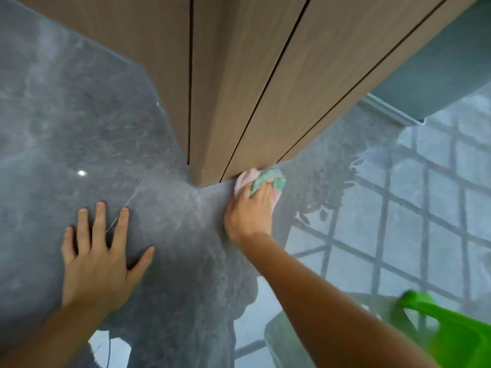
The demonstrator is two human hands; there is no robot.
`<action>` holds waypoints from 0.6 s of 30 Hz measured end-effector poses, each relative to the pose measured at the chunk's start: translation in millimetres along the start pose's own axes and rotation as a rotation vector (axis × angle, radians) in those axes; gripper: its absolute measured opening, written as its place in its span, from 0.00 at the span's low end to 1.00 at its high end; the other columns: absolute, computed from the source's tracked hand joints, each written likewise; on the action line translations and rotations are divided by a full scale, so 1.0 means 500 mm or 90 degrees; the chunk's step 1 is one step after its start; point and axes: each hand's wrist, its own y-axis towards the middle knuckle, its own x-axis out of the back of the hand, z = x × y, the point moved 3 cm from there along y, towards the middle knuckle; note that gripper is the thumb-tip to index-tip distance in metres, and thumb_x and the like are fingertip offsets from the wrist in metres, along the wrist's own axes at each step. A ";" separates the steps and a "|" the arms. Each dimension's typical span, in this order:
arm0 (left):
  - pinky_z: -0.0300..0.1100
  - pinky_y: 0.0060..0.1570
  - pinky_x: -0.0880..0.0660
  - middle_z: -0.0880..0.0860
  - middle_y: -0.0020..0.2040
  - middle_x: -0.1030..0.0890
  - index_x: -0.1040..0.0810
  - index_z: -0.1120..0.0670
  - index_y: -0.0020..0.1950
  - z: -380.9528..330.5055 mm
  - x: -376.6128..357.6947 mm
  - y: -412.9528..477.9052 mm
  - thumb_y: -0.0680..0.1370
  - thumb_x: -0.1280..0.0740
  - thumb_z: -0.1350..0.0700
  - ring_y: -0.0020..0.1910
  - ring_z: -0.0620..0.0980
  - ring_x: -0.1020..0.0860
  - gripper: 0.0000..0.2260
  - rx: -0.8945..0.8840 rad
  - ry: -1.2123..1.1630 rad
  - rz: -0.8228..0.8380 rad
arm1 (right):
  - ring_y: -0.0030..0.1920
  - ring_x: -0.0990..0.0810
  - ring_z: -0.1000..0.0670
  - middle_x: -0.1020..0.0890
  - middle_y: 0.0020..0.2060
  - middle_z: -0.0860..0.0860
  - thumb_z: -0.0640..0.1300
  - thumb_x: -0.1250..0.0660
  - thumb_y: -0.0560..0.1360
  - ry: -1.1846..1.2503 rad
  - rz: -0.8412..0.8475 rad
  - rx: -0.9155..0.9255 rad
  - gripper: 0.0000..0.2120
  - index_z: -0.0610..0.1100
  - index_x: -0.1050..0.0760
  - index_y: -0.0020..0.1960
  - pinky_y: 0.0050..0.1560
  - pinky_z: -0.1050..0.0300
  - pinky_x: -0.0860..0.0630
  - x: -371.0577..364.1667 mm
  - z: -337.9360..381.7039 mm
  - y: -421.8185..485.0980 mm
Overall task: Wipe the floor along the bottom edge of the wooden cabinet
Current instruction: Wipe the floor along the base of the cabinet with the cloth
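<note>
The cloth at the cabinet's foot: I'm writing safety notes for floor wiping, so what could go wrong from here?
The right hand presses the cloth tight against the wooden cabinet, so knuckles may scrape its bottom edge. The left hand lies flat on the glossy floor; if it bears weight, it could slide. A green object sits close beside the right forearm and might get knocked.

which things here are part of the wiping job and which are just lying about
Part of the job: right hand, pink and green cloth, wooden cabinet, grey floor.

Just there: left hand flat on the floor, green plastic object, pale wall.
</note>
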 end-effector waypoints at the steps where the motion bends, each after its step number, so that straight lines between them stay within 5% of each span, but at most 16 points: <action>1: 0.68 0.74 0.42 0.67 0.80 0.36 0.34 0.56 0.80 -0.002 0.002 -0.002 0.78 0.42 0.34 0.78 0.73 0.37 0.37 0.001 0.001 -0.002 | 0.78 0.58 0.33 0.54 0.77 0.30 0.49 0.49 0.82 0.017 0.007 0.076 0.30 0.35 0.53 0.79 0.78 0.41 0.64 -0.032 0.048 -0.050; 4: 0.68 0.74 0.41 0.68 0.80 0.36 0.34 0.56 0.80 -0.005 0.006 -0.008 0.78 0.43 0.34 0.79 0.72 0.38 0.37 -0.007 0.006 0.004 | 0.78 0.60 0.35 0.55 0.78 0.34 0.51 0.51 0.83 0.025 0.037 0.239 0.30 0.39 0.55 0.80 0.77 0.40 0.62 -0.085 0.108 -0.121; 8: 0.67 0.75 0.42 0.67 0.80 0.36 0.34 0.55 0.80 -0.005 0.005 -0.002 0.78 0.43 0.34 0.79 0.72 0.38 0.37 0.004 -0.017 -0.007 | 0.79 0.55 0.38 0.52 0.79 0.37 0.42 0.45 0.81 -0.017 0.008 0.349 0.30 0.40 0.52 0.80 0.78 0.46 0.58 -0.063 0.016 -0.049; 11: 0.67 0.75 0.42 0.67 0.81 0.36 0.34 0.55 0.81 -0.002 -0.005 -0.006 0.78 0.42 0.34 0.79 0.72 0.37 0.37 -0.003 -0.014 -0.015 | 0.79 0.56 0.39 0.51 0.80 0.39 0.37 0.46 0.79 0.015 -0.074 0.154 0.30 0.39 0.49 0.80 0.79 0.45 0.49 -0.004 -0.144 0.043; 15: 0.67 0.76 0.42 0.66 0.82 0.38 0.34 0.56 0.81 0.000 -0.010 -0.005 0.78 0.42 0.34 0.79 0.71 0.38 0.37 -0.008 0.004 -0.026 | 0.78 0.58 0.35 0.55 0.78 0.34 0.44 0.48 0.82 0.033 -0.064 -0.123 0.31 0.38 0.56 0.80 0.78 0.39 0.56 0.067 -0.225 0.129; 18: 0.67 0.76 0.44 0.65 0.82 0.39 0.35 0.55 0.81 0.004 -0.007 -0.005 0.78 0.43 0.34 0.80 0.71 0.39 0.37 -0.004 -0.002 -0.016 | 0.76 0.56 0.28 0.51 0.75 0.26 0.62 0.45 0.78 0.035 -0.046 -0.079 0.43 0.38 0.60 0.79 0.76 0.33 0.61 0.024 -0.111 0.079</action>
